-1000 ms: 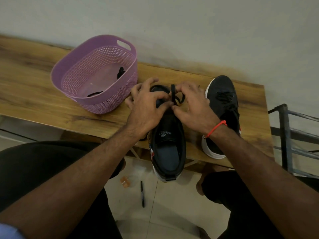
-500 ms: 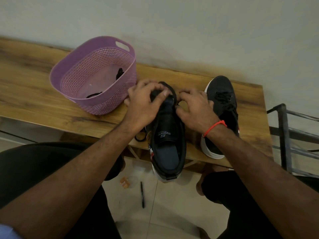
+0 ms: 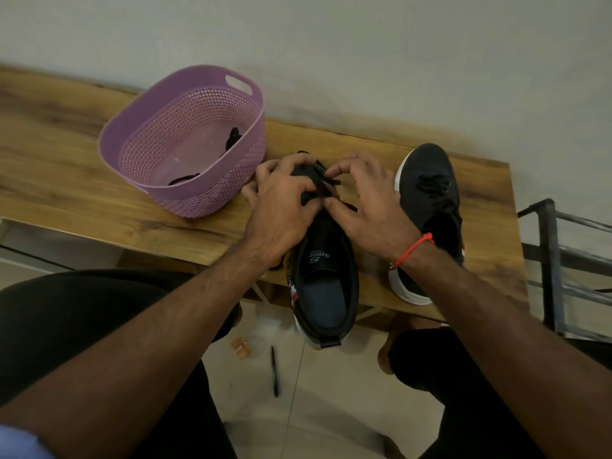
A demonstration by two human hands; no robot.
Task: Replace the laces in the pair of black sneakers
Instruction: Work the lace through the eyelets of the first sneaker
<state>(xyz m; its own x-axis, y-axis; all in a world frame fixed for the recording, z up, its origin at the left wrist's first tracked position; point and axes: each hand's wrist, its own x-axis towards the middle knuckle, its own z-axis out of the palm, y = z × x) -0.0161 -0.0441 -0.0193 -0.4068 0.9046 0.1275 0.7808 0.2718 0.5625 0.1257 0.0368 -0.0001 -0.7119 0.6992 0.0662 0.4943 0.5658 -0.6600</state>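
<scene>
Together, both hands worked at the front of the near sneaker, which lay on the wooden bench with its heel hanging over the near edge and its opening turned up toward the camera, a printed insole showing inside. The left hand curled over the shoe's lacing area, fingers bent round the upper and thumb pressed in toward the middle, gripping the shoe. The right hand came in from the other side, its thumb and forefinger pinching a black lace where short strands crossed just above the tongue; the remaining fingers arched loosely above. A red thread bracelet circled the right wrist. The second sneaker stood just to the right on the same bench, toe toward the wall, already threaded with black laces, its white sole edge showing. To the left of the hands sat a purple perforated basket, close beside the near sneaker, holding a couple of dark lace pieces on its floor. Below the bench a black pen lay on the tiled floor next to a small orange-tinted item that could not be made out. A dark metal rack stood at the bench's right end.
</scene>
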